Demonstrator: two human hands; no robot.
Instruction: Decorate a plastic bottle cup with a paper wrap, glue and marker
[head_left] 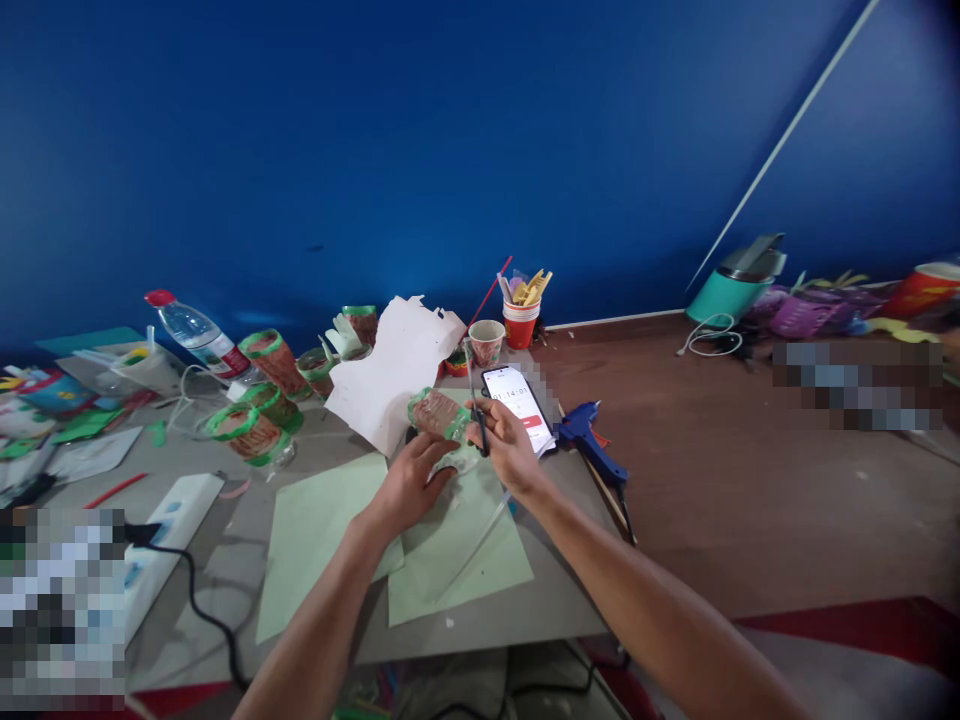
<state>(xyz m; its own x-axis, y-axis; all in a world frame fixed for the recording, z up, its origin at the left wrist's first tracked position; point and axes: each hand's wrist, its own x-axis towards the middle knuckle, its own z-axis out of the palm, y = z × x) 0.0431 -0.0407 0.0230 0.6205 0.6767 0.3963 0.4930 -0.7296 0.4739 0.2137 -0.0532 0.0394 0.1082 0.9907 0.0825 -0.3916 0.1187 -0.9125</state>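
My left hand (409, 485) is closed around a cut bottle piece (439, 413) wrapped in brown paper with green trim, held above light green paper sheets (322, 530). My right hand (504, 440) is closed on black-handled scissors (475, 400), their blades pointing up beside the bottle piece. A phone (519, 402) showing a timer lies just behind my right hand.
A blue glue gun (589, 440) lies right of the phone. Several decorated bottle pieces (247, 432), a water bottle (196, 338), white cut paper (390, 370) and paper cups (520, 320) crowd the low grey table (525, 600). A white power strip (169, 525) sits left.
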